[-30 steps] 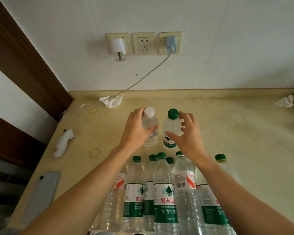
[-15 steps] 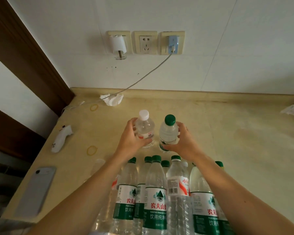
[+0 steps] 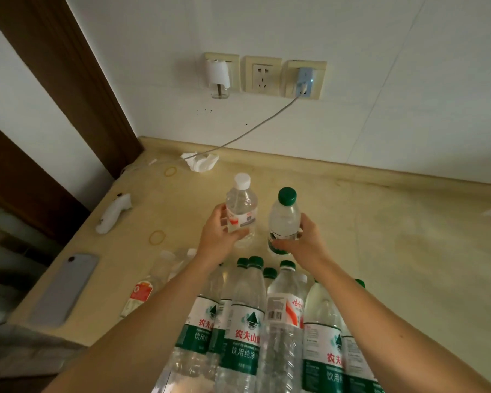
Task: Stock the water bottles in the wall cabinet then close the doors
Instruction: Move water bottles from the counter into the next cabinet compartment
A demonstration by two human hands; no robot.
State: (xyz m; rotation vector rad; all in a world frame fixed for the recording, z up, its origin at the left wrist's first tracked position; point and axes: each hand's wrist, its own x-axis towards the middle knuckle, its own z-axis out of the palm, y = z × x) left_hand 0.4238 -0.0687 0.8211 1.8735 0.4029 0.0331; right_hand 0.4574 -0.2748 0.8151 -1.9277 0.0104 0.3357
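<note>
1. While both bottles are held above the countertop (image 3: 380,251), the white-capped bottle (image 3: 241,211) sits in the left hand (image 3: 217,236) and the green-capped bottle (image 3: 284,222) in the right hand (image 3: 303,242); each hand wraps its fingers round the lower body, at label height.
2. Each bottle's long axis runs close to upright, cap uppermost, the white-capped one tilted slightly away from the camera. Each cap stands above its grip and the base below it, so a bottle can be raised and set down base first without re-gripping.
3. The two bottles are just beside each other and do not appear to touch. Neither hand is plainly nearer the wall.
4. The wall cabinet is not in view; judged from the task, it lies above the frame, so the coming move is a straight lift.
5. Nearer the camera, a cluster of taller green-capped bottles (image 3: 244,321) stands on the countertop below the forearms, not yet stocked. A few clear bottles (image 3: 153,282) lie to its left.
6. Further out: rubber bands (image 3: 157,237), a phone (image 3: 64,287), a crumpled tissue (image 3: 200,163), a wall socket (image 3: 262,78) and a charger cable (image 3: 252,131).
</note>
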